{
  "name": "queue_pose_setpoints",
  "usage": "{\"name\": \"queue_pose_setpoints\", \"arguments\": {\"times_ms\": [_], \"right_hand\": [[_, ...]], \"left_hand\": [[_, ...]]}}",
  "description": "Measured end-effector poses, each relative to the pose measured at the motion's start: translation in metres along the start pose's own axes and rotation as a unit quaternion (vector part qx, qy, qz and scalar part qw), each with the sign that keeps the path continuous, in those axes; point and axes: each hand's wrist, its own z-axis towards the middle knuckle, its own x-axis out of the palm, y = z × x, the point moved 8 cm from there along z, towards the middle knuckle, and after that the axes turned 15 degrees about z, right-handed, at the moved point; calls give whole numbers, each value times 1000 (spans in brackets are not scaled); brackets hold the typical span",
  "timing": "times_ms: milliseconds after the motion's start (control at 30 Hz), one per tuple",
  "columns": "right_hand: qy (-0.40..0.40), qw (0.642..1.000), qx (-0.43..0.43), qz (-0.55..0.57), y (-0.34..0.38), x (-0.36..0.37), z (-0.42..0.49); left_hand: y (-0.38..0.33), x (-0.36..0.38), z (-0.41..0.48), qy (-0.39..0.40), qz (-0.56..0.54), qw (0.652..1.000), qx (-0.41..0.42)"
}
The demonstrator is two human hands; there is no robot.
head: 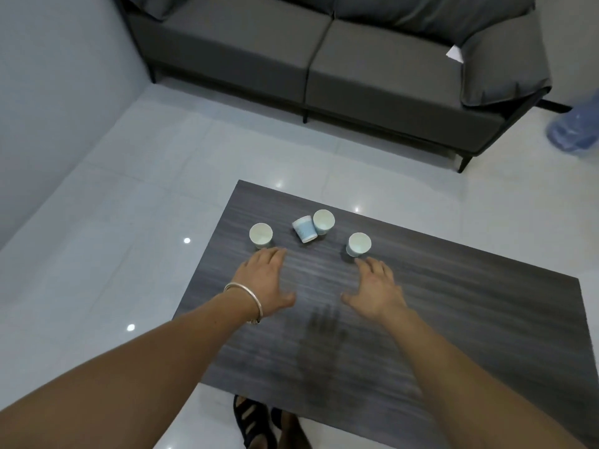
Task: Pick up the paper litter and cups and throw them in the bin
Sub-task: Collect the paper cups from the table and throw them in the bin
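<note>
Several small paper cups stand on a dark wood-grain table. One upright cup is at the left, another upright cup at the right. Between them a pale blue cup lies on its side against an upright cup. My left hand, with a silver bangle at the wrist, hovers open just below the left cup, fingertips close to its base. My right hand is spread open just below the right cup. Neither hand holds anything. A white scrap of paper lies on the sofa.
A grey sofa stands beyond the table across glossy white floor tiles. A blue plastic-covered object sits at the right edge beside the sofa. A grey wall runs along the left. My sandalled feet show under the table's near edge.
</note>
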Motion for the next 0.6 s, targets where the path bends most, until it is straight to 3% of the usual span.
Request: {"name": "queue_pose_setpoints", "arguments": {"times_ms": [433,600], "right_hand": [[-14,999,32,-15,-65,24,209],[11,999,33,-29,-79,50,239]], "left_hand": [[-41,93,138,9,-65,997,44],[-37,122,156,15,-87,996,33]]}}
